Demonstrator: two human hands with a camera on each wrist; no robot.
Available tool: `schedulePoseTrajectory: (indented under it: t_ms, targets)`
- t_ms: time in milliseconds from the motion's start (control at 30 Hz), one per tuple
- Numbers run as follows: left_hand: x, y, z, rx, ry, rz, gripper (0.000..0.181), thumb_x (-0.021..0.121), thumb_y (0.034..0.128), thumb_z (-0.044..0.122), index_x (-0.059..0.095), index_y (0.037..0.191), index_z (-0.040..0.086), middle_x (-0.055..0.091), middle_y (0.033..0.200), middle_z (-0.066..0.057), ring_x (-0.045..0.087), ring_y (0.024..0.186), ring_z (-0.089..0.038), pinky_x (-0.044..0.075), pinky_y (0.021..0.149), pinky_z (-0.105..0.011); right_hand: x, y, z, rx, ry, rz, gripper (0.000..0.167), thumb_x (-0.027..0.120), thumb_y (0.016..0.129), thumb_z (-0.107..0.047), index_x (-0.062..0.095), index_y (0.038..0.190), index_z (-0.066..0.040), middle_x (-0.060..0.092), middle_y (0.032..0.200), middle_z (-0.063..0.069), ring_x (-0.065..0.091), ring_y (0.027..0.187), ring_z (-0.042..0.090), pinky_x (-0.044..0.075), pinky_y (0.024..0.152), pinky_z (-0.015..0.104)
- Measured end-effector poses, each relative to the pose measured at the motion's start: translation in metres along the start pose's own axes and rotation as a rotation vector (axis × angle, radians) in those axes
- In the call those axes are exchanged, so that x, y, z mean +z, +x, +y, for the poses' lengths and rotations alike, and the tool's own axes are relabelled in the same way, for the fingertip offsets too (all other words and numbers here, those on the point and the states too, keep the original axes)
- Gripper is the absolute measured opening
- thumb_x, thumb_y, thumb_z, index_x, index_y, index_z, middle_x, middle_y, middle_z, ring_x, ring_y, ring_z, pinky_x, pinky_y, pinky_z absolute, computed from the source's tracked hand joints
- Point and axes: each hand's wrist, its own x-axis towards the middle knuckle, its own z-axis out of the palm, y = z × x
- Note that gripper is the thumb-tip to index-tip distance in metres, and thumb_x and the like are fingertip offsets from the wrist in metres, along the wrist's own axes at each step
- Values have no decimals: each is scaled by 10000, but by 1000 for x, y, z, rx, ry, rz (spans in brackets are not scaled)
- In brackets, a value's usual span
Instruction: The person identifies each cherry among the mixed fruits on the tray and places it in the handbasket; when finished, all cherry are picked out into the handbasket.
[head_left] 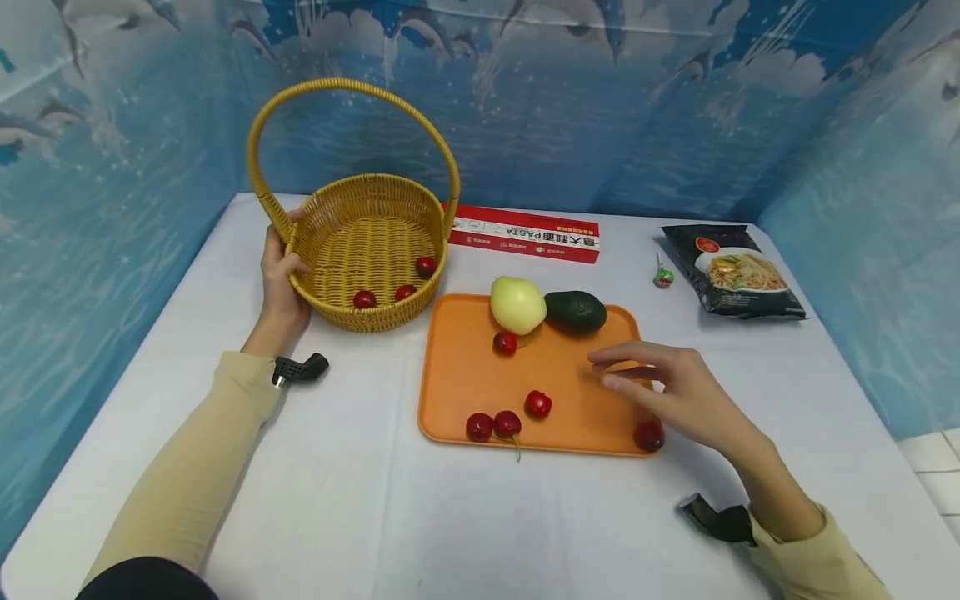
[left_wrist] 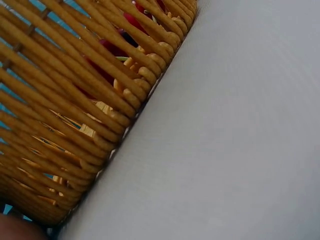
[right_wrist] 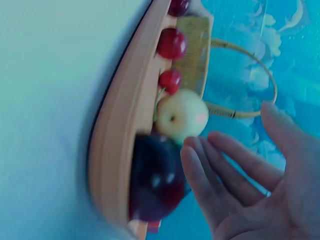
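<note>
A yellow wicker basket (head_left: pixel 360 208) with a tall handle stands at the left, tilted slightly forward, with three red cherries inside. My left hand (head_left: pixel 282 287) grips its left side, thumb over the rim; the fingers behind are hidden. On the orange tray (head_left: pixel 577 392) lie several cherries (head_left: pixel 537 404), a pale yellow-green apple-like fruit (head_left: pixel 517 305) and a dark green avocado (head_left: pixel 576 312). A dark red round fruit (right_wrist: pixel 157 177) sits at the tray's near right corner. Above the tray's right edge hovers my right hand (head_left: pixel 682 387), fingers extended and holding nothing.
Behind the tray lies a red pasta box (head_left: pixel 525 235), partly behind the basket. A black food packet (head_left: pixel 735 271) is at the back right, beside a small wrapped lollipop (head_left: pixel 663 275). Blue dolphin-print curtains (head_left: pixel 540 125) surround the white table (head_left: pixel 375 517).
</note>
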Motion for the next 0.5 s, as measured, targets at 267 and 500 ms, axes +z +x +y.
schedulePoseTrajectory:
  t_ms: [267, 500]
  targets:
    - [0, 2, -2, -1, 0, -1, 761, 321, 734, -94, 540, 1432, 116, 460, 1503, -106, 437, 1266, -319, 402, 1011, -374, -7, -5, 15, 17, -1, -159, 417, 858, 886, -286, 748, 1285, -235, 769, 1223, -79, 726, 1055, 114, 576, 865, 284]
    - [-2, 2, -1, 4, -1, 9, 753, 322, 736, -91, 553, 1419, 123, 467, 1490, -102, 438, 1254, -313, 406, 997, -366, -11, -2, 27, 74, 76, -383, 529, 883, 840, -366, 712, 1336, -296, 697, 1346, -127, 618, 1245, 50, 490, 1032, 215]
